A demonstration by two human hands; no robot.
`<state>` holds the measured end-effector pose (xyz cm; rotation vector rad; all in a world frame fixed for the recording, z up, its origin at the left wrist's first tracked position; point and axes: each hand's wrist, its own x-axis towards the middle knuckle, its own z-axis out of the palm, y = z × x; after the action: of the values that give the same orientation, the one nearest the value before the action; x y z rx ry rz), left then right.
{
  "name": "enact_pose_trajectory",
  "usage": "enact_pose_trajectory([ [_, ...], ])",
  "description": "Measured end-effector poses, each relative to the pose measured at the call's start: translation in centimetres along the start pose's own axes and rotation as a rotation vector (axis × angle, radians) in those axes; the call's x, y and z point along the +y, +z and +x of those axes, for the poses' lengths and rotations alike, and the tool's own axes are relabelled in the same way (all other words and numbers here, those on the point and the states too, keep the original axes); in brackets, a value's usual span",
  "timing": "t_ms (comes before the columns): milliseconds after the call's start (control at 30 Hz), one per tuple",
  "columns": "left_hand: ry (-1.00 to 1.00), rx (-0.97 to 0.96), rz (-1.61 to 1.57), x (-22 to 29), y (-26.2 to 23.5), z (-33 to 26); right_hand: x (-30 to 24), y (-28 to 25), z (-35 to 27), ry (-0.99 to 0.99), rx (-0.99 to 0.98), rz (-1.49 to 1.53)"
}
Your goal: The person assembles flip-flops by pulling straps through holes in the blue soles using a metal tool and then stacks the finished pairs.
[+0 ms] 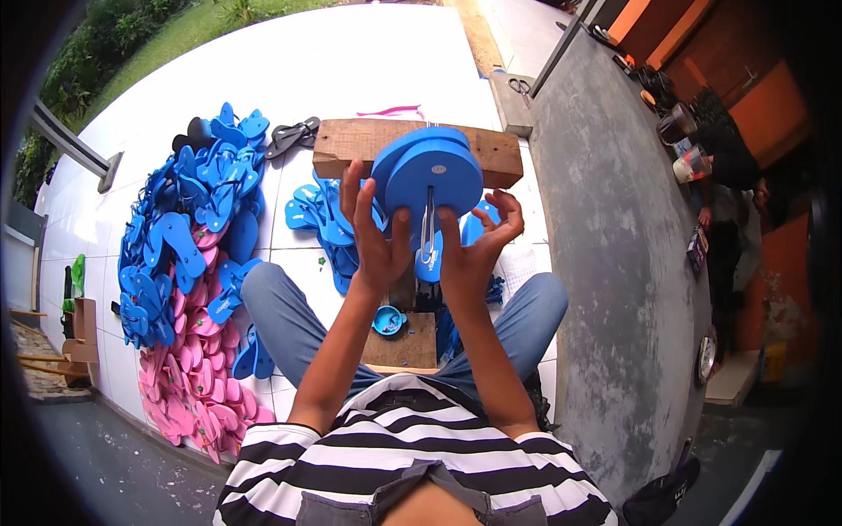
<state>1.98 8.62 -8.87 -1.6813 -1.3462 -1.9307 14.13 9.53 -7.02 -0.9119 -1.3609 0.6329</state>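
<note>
Both hands, left hand point(375, 235) and right hand point(474, 248), pinch a blue foam sandal sole point(430, 175) at its lower edge (light, bendy, likely easy to hold), metal hook point(427, 230) between the grips.

I see a blue flip-flop sole point(431, 171) held upright between my left hand point(375, 235) and right hand point(478, 245), its flat underside facing me. A metal looped tool point(427, 230) hangs down its middle, just between my thumbs, passing through the sole.

A small dark packet point(697, 248) with a coloured label sits at the grey concrete ledge's point(605, 263) right edge.
</note>
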Motion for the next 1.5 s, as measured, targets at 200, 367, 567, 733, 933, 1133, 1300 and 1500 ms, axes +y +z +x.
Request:
enact_pose_trajectory([
  [200,-0.332,-0.344,-0.022,-0.8,-1.7,-10.5,4.4,1.9,-8.0,0.124,-0.226,-0.133],
  [367,-0.360,-0.695,0.179,-1.7,-6.7,-17.0,11.4,-2.1,-13.3,0.312,-0.496,-0.421],
  [567,-0.510,-0.812,-0.036,-0.2,-5.8,-21.4,19.6,-7.8,-16.9,0.699,-0.647,-1.292],
  [733,-0.538,-0.867,-0.125,0.3,-4.9,-21.4,24.1,-10.1,-17.8,0.987,-0.699,-1.501],
  [933,-0.551,-0.932,-0.172,0.3,-4.4,-21.8,20.9,-12.8,-15.8,0.833,-0.819,-1.339],
  [1133,-0.396,-0.991,-0.214,4.7,-2.6,-17.7,5.8,-13.8,-11.8,0.244,-0.855,-0.879],
  [1300,-0.753,-1.003,-0.412,5.7,-1.7,-16.0,4.1,-15.6,-8.9,0.577,-0.660,-0.272],
  [1500,-0.960,-0.483,-0.566,4.8,-2.2,-16.1,5.3,-13.1,-10.0,0.235,-0.599,-0.271],
])
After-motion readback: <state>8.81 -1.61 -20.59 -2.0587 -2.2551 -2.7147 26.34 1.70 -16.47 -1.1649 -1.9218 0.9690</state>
